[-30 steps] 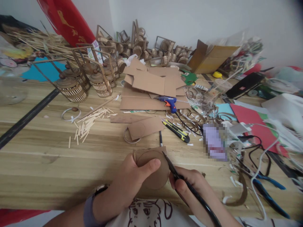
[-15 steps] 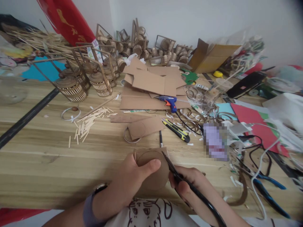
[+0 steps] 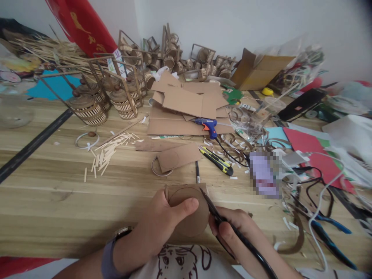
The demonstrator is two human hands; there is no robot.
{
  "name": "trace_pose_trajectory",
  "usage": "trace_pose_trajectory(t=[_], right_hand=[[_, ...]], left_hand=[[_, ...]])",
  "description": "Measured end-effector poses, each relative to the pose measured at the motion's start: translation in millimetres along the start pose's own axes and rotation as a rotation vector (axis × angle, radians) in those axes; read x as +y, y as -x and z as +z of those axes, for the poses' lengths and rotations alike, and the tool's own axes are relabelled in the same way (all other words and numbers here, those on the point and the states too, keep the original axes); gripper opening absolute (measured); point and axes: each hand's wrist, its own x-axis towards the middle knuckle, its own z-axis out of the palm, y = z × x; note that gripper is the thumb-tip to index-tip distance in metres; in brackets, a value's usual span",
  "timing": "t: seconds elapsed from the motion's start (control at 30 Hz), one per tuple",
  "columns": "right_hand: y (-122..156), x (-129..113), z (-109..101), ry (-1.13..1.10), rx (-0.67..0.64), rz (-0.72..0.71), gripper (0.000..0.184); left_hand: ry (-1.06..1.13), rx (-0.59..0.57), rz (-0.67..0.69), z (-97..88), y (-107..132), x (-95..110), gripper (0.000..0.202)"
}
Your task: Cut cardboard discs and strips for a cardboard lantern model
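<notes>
My left hand [image 3: 162, 223] grips a brown cardboard piece [image 3: 190, 221] with a circle drawn on it, thumb pressed across its face, just above the table's front edge. My right hand [image 3: 232, 232] is closed round the handles of black scissors [image 3: 229, 228], whose blades bite into the right edge of that cardboard along the circle line. A watch sits on my left wrist.
On the wooden table [image 3: 58, 201] lie a cardboard strip over a ring [image 3: 177, 157], a yellow-black utility knife [image 3: 216, 159], a blue glue gun [image 3: 207, 126], flat cardboard sheets [image 3: 188, 104], small sticks [image 3: 107, 151], woven baskets [image 3: 87, 108], blue pliers [image 3: 328, 228] and cables at right.
Hands and cardboard have shifted only slightly; the scissors have advanced a little along the circle's right edge.
</notes>
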Motion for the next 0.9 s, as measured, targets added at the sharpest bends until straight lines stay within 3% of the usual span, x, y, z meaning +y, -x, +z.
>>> trace_pose_trajectory(t=[0.17, 0.4, 0.67, 0.9], right_hand=[[0.8, -9.1, -0.2, 0.036, 0.027, 0.017, 0.073], [0.2, -2.2, -0.5, 0.029, 0.02, -0.015, 0.07], [2.0, -11.5, -1.1, 0.001, 0.011, 0.083, 0.072], [-0.1, -12.2, -4.9, 0.004, -0.011, 0.053, 0.079]], left_hand=[[0.009, -0.024, -0.017, -1.1, -0.1, 0.3, 0.021], [-0.087, 0.033, -0.037, -3.0, 0.4, 0.2, 0.031], [-0.147, 0.087, -0.063, -8.7, 1.2, -8.2, 0.035], [-0.195, 0.085, -0.113, -8.4, 1.0, -5.6, 0.038]])
